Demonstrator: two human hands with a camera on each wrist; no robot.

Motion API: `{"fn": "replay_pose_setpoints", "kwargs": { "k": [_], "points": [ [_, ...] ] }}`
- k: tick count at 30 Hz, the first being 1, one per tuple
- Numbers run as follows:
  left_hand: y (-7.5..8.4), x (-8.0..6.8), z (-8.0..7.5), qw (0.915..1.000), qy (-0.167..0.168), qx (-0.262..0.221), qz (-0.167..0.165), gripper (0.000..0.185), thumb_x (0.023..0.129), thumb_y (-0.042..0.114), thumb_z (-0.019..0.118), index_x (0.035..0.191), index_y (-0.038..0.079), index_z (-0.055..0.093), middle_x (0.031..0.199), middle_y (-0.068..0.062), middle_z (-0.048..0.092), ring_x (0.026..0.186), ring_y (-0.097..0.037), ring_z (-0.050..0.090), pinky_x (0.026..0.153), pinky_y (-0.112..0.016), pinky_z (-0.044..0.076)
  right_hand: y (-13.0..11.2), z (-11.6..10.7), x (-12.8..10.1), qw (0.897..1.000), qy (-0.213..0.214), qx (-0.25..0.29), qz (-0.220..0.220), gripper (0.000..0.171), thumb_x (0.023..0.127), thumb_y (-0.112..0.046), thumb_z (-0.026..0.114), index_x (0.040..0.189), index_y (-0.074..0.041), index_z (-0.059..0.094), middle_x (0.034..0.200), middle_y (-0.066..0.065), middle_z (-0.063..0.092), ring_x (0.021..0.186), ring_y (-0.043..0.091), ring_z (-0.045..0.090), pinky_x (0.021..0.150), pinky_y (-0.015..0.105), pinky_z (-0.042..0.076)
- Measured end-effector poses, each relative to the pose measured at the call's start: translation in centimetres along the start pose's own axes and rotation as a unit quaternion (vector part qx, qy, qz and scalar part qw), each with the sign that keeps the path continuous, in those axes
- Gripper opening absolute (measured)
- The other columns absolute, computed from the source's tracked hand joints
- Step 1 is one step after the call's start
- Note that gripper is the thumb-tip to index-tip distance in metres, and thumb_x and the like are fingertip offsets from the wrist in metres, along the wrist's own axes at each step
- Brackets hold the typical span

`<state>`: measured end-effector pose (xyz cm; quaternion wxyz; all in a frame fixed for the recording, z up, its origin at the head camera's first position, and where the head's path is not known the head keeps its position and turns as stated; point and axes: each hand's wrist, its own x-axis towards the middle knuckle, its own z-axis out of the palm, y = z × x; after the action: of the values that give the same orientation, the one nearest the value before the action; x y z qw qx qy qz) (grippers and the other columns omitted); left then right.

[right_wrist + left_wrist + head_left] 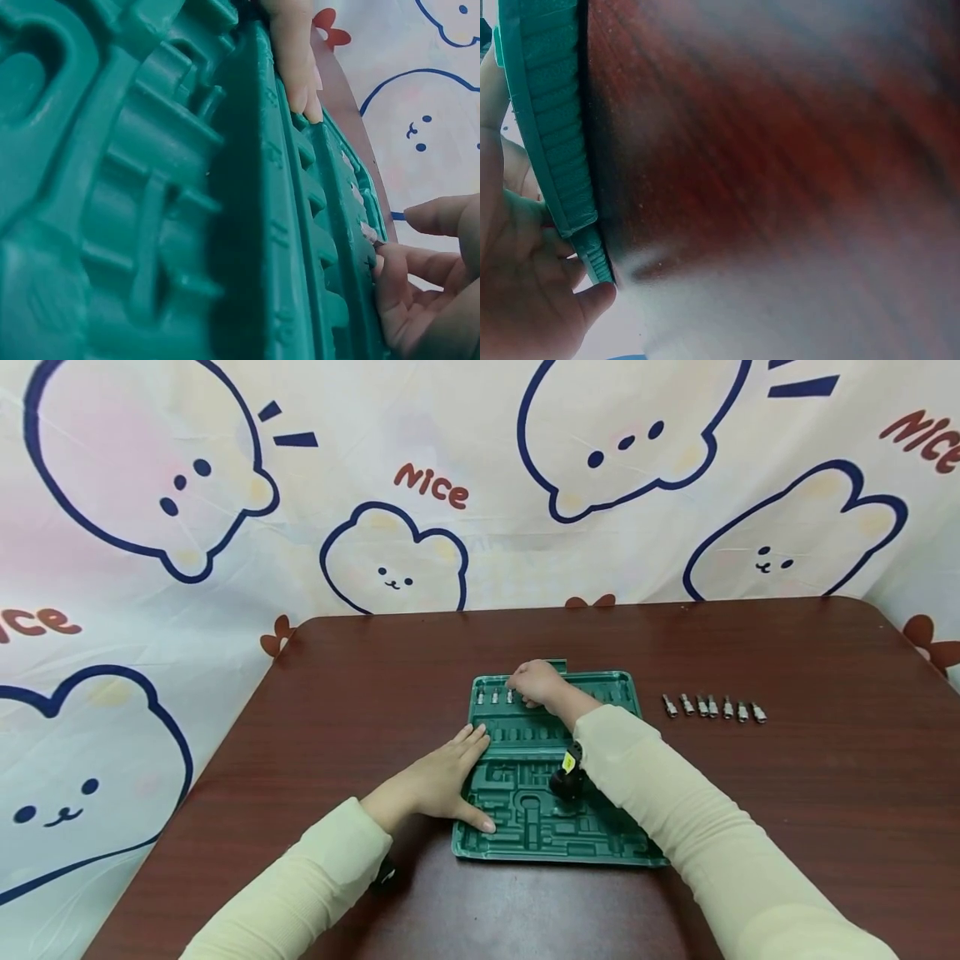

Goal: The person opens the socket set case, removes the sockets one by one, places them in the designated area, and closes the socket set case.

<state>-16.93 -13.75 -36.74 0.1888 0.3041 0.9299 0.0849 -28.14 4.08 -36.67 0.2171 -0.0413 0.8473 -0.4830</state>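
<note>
A green moulded plastic tool case tray (517, 852) lies on the table in front of me. My left hand (453, 772) rests along its left edge, fingers on the rim and thumb spread toward the near corner. In the left wrist view that hand (532, 300) is beside the case's ribbed side wall (555, 127). My right hand (542, 683) reaches to the far row of slots, which holds three small metal socket bits (495, 697) at its left end. In the right wrist view, the fingertips (381, 264) are right at the nearest socket bit (369, 231), with one digit lifted apart.
On the brown table (337, 693), several more socket bits (712, 707) stand in a row to the right of the case. A cloth with cartoon bears (393, 560) hangs behind the table. A black wrist camera (567, 777) is on my right wrist, over the case.
</note>
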Motion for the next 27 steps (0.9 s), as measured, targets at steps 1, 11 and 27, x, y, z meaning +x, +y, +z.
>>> {"fn": "replay_pose_setpoints", "kwargs": {
  "k": [1,11,27],
  "points": [
    [-0.01,0.0,-0.02,1.0,0.0,-0.001,0.001,0.114,0.058,0.069,0.057,0.139,0.003,0.01,0.143,-0.009,0.001,0.129,-0.022,-0.002,0.101,-0.037,0.016,0.04,-0.01,0.05,1.0,0.001,0.009,0.003,0.02,0.09,-0.017,0.045,0.096,-0.002,0.058,0.075,0.007,0.047,0.058,0.016,0.042,0.056,0.026,0.043],
    [-0.08,-0.03,-0.05,1.0,-0.002,-0.005,-0.001,0.114,0.059,0.069,0.057,0.139,0.005,0.008,0.144,-0.007,-0.001,0.129,-0.021,-0.004,0.101,-0.037,0.015,0.49,-0.02,0.3,0.997,0.007,0.071,0.011,0.02,0.09,-0.013,0.046,0.105,-0.002,0.054,0.103,0.011,0.051,0.079,0.022,0.05,0.063,0.029,0.045],
    [-0.02,-0.11,0.01,1.0,0.005,0.002,0.002,0.114,0.059,0.067,0.059,0.139,0.003,0.009,0.143,-0.01,0.002,0.129,-0.022,-0.002,0.101,-0.036,0.015,0.48,0.14,0.22,0.996,0.007,0.086,0.018,0.017,0.088,-0.01,0.051,0.102,-0.002,0.056,0.094,0.009,0.052,0.074,0.018,0.048,0.062,0.025,0.042]
  ]
}}
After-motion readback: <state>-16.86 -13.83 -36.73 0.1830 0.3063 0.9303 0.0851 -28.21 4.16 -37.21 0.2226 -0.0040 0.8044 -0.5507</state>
